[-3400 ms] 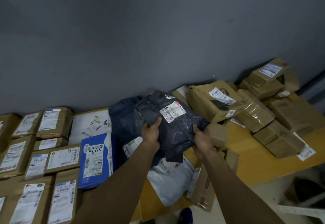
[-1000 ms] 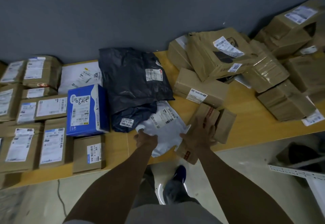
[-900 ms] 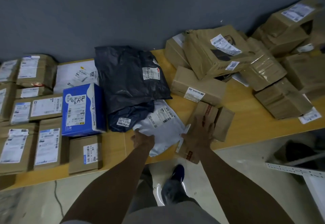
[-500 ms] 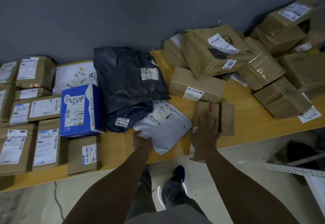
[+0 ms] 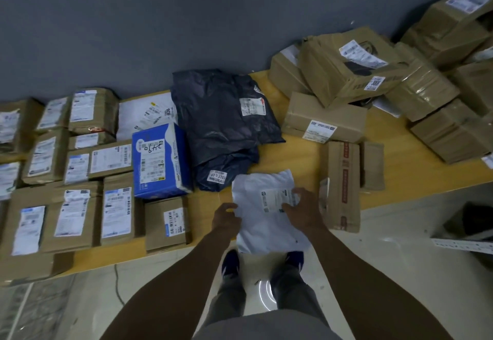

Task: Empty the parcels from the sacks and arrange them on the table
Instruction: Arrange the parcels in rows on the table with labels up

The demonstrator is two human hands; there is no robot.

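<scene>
Your left hand [image 5: 226, 217] pinching the white mailer [image 5: 266, 235], right hand [image 5: 302, 210] flat over its half-hidden label [image 5: 272, 197] — mailer overhanging the tabletop [image 5: 298, 158] edge.

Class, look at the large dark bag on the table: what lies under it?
A second dark bag with a white label pokes out from under the large dark bag at its near edge. Whatever else lies beneath is covered.

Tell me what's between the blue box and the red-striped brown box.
In the head view: a white mailer, with the left hand and right hand on it, and a dark bag.
</scene>
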